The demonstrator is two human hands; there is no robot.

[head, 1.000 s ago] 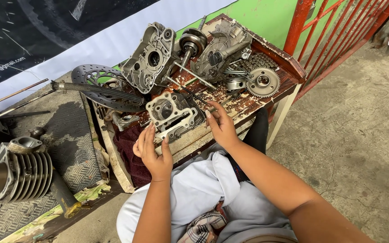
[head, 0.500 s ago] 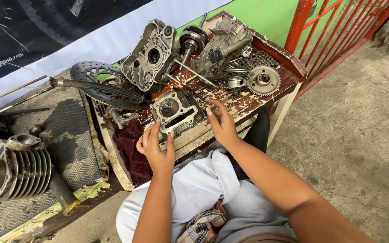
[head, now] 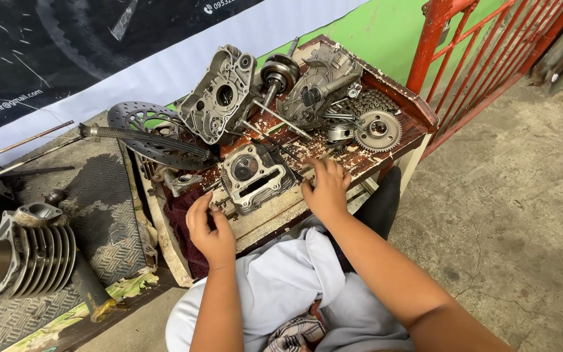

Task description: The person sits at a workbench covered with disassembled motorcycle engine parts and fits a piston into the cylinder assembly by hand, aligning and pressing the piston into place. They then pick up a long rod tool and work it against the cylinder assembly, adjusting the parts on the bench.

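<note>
Far left: finned cylinder barrel [head: 30,257], grey metal, lying on its side on ribbed rubber mat [head: 99,195]; small intake-type casting [head: 37,213] just above it. Thin rods [head: 30,140] slanting across mat's upper part.

Further right: brake disc [head: 141,124] w/ drilled holes, leaning at tabletop's left edge, dark braided hose [head: 144,138] across it. Dark red rag [head: 180,225] draped over tabletop's near left corner.

Left hand [head: 211,231] at near edge of tabletop [head: 418,111], fingers loosely curled, thumb side up, tips touching or just beside cylinder head's left lower corner; not closed round anything, though exact contact hard to tell.

Centre: cylinder head [head: 254,176], grey alu, flat on worn red-and-white wooden tabletop, round bore facing up, betw. both hands. Behind it: crankcase half [head: 219,94] standing tilted, then crankshaft [head: 276,77] w/ long shaft pointing down toward centre, then second crankcase half [head: 324,85].

Right hand [head: 326,189] just right of cylinder head, palm down, fingers spread & resting on tabletop near head's right edge; open, gripping nothing.

Right of that: toothed sprocket [head: 378,130] lying flat, chain [head: 366,103] heaped behind it, small round part [head: 340,132] beside it. Far right: red metal railing [head: 483,52], bare concrete floor [head: 522,215] below.
</note>
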